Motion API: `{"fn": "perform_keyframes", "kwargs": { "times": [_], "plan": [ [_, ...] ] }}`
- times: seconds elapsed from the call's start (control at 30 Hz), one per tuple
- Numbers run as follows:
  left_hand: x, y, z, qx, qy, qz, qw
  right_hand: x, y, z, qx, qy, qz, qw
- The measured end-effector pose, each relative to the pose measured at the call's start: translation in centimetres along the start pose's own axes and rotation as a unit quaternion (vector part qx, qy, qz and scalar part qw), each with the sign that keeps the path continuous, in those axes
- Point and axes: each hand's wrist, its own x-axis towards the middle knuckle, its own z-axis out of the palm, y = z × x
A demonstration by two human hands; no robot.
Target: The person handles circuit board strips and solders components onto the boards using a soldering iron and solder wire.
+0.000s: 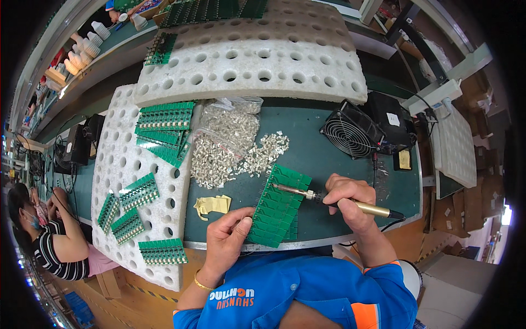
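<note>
My right hand [352,198] is closed round a soldering iron [372,209] with a gold handle. Its metal tip reaches left onto a green circuit board panel [278,205], near the upper left edge. The panel lies tilted on the bench close to my body, with rows of pins along its left side. At that left edge my left hand [229,233] is pinched on what looks like thin solder wire; the wire between the fingertips is mostly hidden. Part of another green board [293,229] shows beneath the panel's right side.
Small metal parts [211,171] spill from clear plastic bags [230,123] beyond the panel. Crumpled yellow paper [212,205] lies left. White foam boards [181,216] carry several circuit panels [164,122]. A black fan [350,131] and black box [390,122] stand right. Another person [60,236] sits left.
</note>
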Motion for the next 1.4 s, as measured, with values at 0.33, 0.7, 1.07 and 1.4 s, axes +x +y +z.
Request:
{"fn": "perform_keyframes", "kwargs": {
  "times": [0.33,0.7,1.07,1.4],
  "plan": [
    [-0.2,-0.3,0.0,0.010,-0.009,-0.007,1.000,-0.2,-0.1,0.0,-0.008,-0.005,0.005,1.000],
    [-0.2,-0.3,-0.1,0.014,-0.013,-0.009,1.000,-0.1,0.0,-0.5,-0.029,-0.027,0.002,0.999],
    [-0.1,-0.5,-0.1,0.013,-0.008,-0.009,1.000,-0.4,-0.8,-0.9,-0.008,-0.004,-0.005,1.000],
    [-0.2,-0.4,-0.1,-0.030,-0.006,-0.030,0.999,-1.0,-1.1,-0.9,-0.001,0.029,-0.030,0.999]
  ]
}}
